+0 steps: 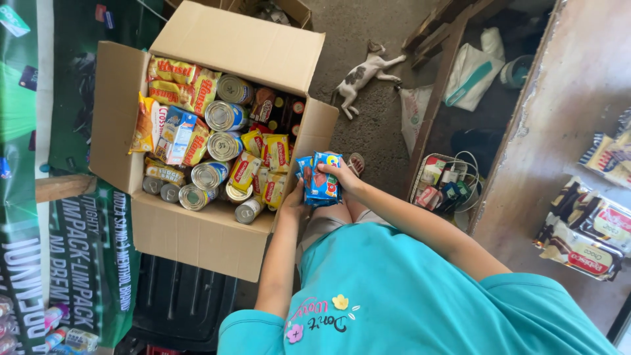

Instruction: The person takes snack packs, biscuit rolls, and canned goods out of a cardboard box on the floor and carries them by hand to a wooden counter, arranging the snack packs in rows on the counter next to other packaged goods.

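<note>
cardboard box [190, 236] flaps spread, packed with tin cans [223, 116] and snack packs | concrete floor beyond its right flap open | blue biscuit packets [320, 179] at box's right edge | right hand [343, 174] fingers curled over them | left hand [294, 204] grips beneath

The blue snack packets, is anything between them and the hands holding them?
No. Both hands grip the blue snack packets directly: the left hand from below, the right hand from the side. Nothing visible sits between. The open cardboard box of cans and packets is right beside them.
</note>
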